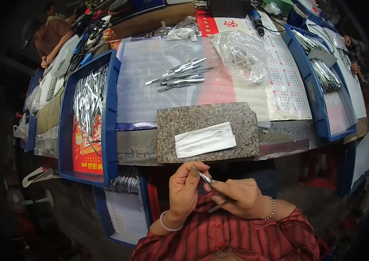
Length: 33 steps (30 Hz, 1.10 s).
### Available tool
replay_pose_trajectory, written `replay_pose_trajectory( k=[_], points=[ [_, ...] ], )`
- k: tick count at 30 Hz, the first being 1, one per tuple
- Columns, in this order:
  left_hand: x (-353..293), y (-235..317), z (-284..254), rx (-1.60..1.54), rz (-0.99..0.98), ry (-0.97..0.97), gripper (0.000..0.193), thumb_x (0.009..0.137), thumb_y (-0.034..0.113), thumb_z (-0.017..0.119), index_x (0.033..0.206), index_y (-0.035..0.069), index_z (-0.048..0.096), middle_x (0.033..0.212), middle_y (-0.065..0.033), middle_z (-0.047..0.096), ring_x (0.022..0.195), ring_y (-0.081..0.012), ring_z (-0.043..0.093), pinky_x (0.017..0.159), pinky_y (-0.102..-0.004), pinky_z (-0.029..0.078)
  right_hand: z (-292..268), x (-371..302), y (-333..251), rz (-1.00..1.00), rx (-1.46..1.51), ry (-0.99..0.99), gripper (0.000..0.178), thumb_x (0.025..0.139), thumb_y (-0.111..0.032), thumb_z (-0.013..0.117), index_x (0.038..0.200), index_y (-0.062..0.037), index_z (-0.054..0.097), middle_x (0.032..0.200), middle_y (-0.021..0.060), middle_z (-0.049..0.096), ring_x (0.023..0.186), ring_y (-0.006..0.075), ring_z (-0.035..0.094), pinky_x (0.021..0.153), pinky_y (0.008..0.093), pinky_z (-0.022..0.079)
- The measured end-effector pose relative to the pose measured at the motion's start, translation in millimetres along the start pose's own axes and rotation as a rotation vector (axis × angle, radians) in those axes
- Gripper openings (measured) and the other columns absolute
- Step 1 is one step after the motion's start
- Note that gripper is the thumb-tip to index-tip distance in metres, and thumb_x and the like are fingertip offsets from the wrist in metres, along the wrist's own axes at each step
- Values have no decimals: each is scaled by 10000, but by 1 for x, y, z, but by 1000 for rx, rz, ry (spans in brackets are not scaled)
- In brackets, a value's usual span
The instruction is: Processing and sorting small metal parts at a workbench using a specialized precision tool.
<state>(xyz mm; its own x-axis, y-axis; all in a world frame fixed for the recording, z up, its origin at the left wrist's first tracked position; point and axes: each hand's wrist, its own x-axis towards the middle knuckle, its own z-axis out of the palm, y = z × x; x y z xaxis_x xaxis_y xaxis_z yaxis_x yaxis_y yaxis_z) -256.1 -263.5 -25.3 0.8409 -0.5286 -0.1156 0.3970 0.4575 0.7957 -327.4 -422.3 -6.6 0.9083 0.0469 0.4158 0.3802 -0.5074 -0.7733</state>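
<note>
A slim silvery metal piece (205,178) is pinched between the fingertips of my left hand (182,188), just beyond the front edge of the table. The fingers of my right hand (244,196) close on its lower end. Below the right fingers sticks out a dark, thin, flat end (219,205); whether it belongs to the same piece I cannot tell. Beyond my hands lies a speckled stone slab (208,114) with a folded white cloth or paper (205,140) on it. Farther off, several similar metal pieces (182,74) form a loose pile.
At the left a blue tray (65,130) holds many metal pieces; another blue tray (319,100) stands right with bundled ones. A clear plastic bag (242,54) lies beyond the slab, near a blue-and-black handheld tool (257,21). A lower tray (125,213) sits by my left arm. People work far left.
</note>
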Motion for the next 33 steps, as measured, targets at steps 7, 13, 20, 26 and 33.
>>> replay_pose_trajectory(
  k=[7,13,20,26,33],
  points=[
    [1,12,-11,28,-79,-56,178,998,125,541,1045,-28,619,915,-84,637,777,-113,619,726,-233,500,-18,6,3,-86,-66,-76,301,711,1,723,1008,2,676,589,28,485,477,159,536,415,290,427],
    [19,41,-16,844,143,-345,155,803,-51,691,952,-13,700,848,-106,667,749,-186,647,649,-273,498,-44,31,8,-177,-186,-301,230,760,-61,700,988,-33,690,616,21,489,475,153,536,394,292,426],
    [35,46,-29,1022,451,-190,173,786,21,734,954,32,690,794,-100,646,716,-264,626,651,-341,471,-50,68,11,-106,-252,-166,242,869,-232,691,986,-22,665,819,94,619,572,210,607,489,316,490],
    [61,36,-53,1342,671,-26,189,739,17,737,917,67,698,822,-78,633,813,-266,611,762,-360,406,-58,83,20,-150,-136,20,271,979,-189,454,1040,-13,651,1031,179,677,608,238,581,583,307,497],
    [64,34,-60,1439,678,-87,208,728,30,735,927,75,696,838,-56,572,900,-264,606,814,-389,369,-53,76,4,118,23,62,341,942,-199,531,1148,56,626,948,215,713,587,202,676,485,268,497]
  ],
)
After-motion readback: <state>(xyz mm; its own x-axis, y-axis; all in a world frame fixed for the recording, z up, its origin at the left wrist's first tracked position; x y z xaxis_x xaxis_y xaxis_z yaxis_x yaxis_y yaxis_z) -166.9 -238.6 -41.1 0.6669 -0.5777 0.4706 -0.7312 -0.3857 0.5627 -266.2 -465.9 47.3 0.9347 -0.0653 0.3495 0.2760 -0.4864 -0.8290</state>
